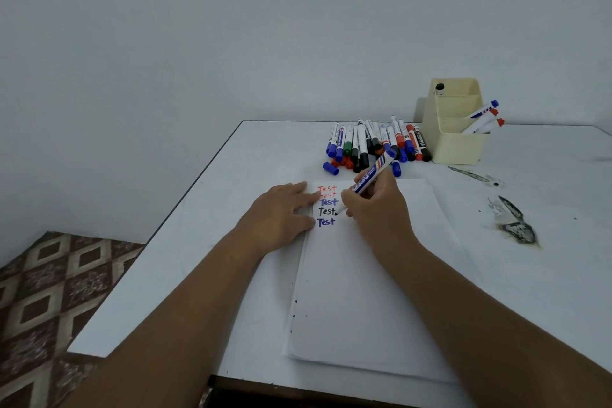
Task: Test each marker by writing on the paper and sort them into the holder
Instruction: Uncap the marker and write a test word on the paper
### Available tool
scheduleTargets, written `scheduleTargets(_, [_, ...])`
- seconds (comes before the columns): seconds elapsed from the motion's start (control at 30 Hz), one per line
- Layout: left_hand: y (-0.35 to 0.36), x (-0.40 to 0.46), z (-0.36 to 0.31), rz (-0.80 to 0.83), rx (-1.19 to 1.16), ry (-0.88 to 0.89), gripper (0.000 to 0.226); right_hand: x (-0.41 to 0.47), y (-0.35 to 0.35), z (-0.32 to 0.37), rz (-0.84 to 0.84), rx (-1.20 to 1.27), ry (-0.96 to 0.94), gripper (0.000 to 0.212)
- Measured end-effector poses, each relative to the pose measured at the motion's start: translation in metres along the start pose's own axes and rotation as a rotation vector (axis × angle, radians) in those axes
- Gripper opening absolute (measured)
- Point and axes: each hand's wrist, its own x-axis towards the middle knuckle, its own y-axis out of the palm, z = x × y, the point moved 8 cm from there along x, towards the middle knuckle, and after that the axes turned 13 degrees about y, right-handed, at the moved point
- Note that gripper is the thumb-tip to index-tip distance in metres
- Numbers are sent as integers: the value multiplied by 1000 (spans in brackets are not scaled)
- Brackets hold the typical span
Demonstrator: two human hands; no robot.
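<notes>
The blue marker (372,177) was pinched in the right hand (377,205), slanting up and away toward the pile, its tip down near the paper (371,275) just right of the written words. Its rear end carried a blue cap. Five lines reading "Test" (328,205) ran down the top left part of the sheet: two red, one blue, one black, one blue. The left hand (281,215) lay flat with fingers straight and close together, pressing the sheet's left edge, its fingertips touching the paper beside the words.

Beyond the paper lay a pile of markers (374,142) with blue, red, black and green caps, side by side, and a loose blue cap (330,168) sat at the pile's near left. Just right of the pile stood a cream holder (458,146) with stepped compartments. Three markers (485,117) leaned out of its front compartment to the right, one blue-capped and two red-capped; a black-capped one (439,88) stood in the back compartment.

Everything rested on a white table (546,275), which bore dark smears (513,222) to the right of the paper. A patterned brown floor (49,291) showed at the lower left.
</notes>
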Motion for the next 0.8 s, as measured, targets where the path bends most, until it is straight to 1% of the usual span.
scheduleTargets(0.13, [1,0,1,3,-3,4,58,5,-6,-7,5,226,75,28])
scheduleTargets(0.23, [1,0,2,-1,-18,10,58,8,-10,-11,6,386,133,25])
scheduleTargets(0.43, [1,2,1,-25,-54,43,54,16,-13,-19,24,612,206,30])
scheduleTargets(0.5, [1,3,2,-57,-98,49,53,17,-13,-19,36,682,227,28])
scheduleTargets(0.57, [-3,5,5,-108,-121,30,60,18,-13,-19,56,746,246,22])
scheduleTargets(0.6, [-5,8,8,-127,-129,14,58,18,-13,-20,72,784,260,19])
scheduleTargets(0.7, [-13,20,12,-145,-30,-8,43,19,-11,-20,117,898,305,12])
scheduleTargets(0.8, [-20,41,10,-124,137,18,41,19,-11,-20,133,953,326,11])
